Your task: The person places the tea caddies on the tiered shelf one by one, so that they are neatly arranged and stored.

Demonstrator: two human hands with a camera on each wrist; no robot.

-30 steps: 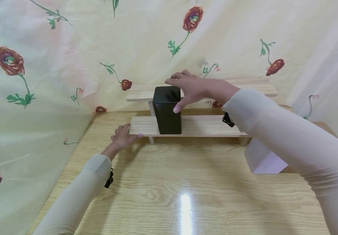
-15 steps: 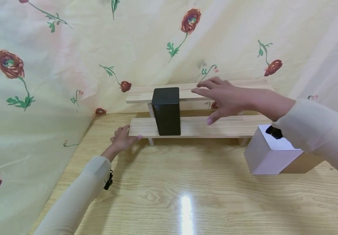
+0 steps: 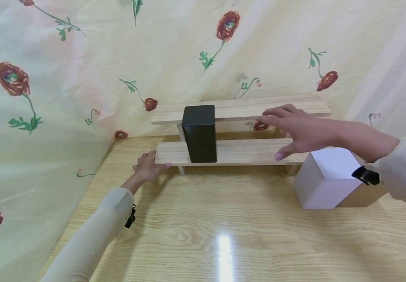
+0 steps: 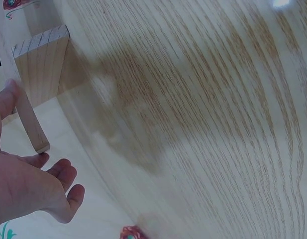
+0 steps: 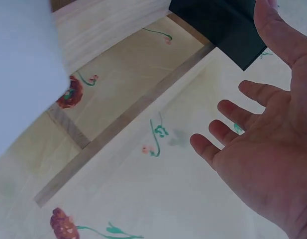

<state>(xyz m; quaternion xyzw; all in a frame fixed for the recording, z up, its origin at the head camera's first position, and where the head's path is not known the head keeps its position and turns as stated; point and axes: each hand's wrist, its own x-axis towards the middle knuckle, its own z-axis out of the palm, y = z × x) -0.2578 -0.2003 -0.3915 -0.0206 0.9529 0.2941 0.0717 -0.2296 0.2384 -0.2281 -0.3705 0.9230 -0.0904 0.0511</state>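
A two-tier wooden shelf point(image 3: 255, 150) of pale boards stands at the back of the table. My left hand point(image 3: 148, 167) grips the left end of its lower board, thumb at the front edge and fingers at the end, as the left wrist view shows. Upright on that lower board, left of the middle, is a plain black box point(image 3: 201, 137). My right hand point(image 3: 303, 127) hangs in the air over the shelf's right part, fingers spread and holding nothing. In the right wrist view its palm point(image 5: 272, 174) faces the camera, with the black box beyond the thumb.
At the shelf's right end stands a white box point(image 3: 313, 182), partly under the right forearm. A brown box point(image 3: 361, 196) is right beside it. The light wood-grain table point(image 3: 188, 219) meets a flower-printed cloth backdrop point(image 3: 174, 51) behind and on the left.
My right hand has moved right, away from beside the black box, uncovering the white and brown boxes. The black box and my left hand stay put.
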